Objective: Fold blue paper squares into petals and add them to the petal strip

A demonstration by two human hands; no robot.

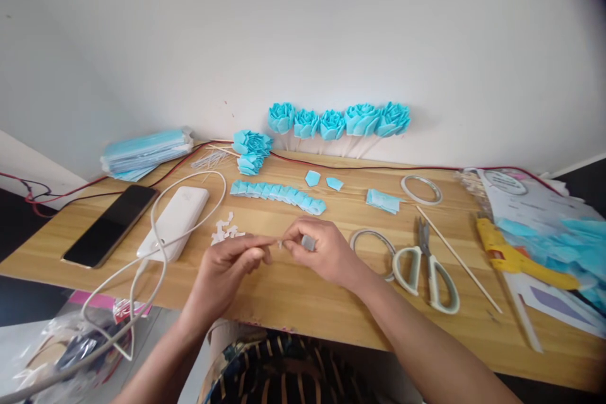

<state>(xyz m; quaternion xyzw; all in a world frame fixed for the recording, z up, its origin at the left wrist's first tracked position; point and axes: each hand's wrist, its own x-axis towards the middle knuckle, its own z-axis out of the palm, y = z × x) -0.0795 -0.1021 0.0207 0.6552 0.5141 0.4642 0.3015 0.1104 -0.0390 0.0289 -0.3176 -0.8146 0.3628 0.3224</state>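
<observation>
A fine pinch

Over the worktop, the right hand pinches a scrap, fingers nearly together; the left hand seems to meet it, grip unclear. Probably light, flimsy: hold by an edge. Beyond lies a blue strip.

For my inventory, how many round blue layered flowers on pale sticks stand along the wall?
5, left to right in one row: first flower, second flower, third flower, fourth flower, fifth flower; none seems hidden.
</observation>
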